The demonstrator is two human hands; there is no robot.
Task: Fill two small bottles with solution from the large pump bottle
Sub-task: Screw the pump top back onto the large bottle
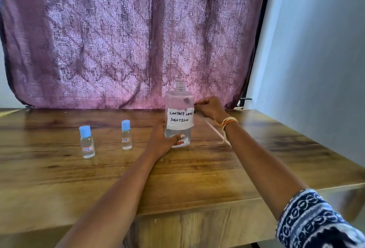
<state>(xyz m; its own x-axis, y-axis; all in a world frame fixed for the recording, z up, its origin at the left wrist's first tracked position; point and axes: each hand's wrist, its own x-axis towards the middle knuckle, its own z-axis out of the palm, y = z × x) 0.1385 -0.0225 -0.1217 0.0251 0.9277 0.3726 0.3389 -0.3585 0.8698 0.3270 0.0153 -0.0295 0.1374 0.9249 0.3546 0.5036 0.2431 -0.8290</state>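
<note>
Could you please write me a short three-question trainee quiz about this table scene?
1. True or false: both small bottles have their blue caps on.
2. Which hand grips the lower part of the large bottle? A) left hand B) right hand
3. Fill in: the large bottle's handwritten label reads "Contact lens ____".

Key:
1. True.
2. A; the right hand is beside the bottle's upper part, and what it holds cannot be told.
3. Solution.
</note>
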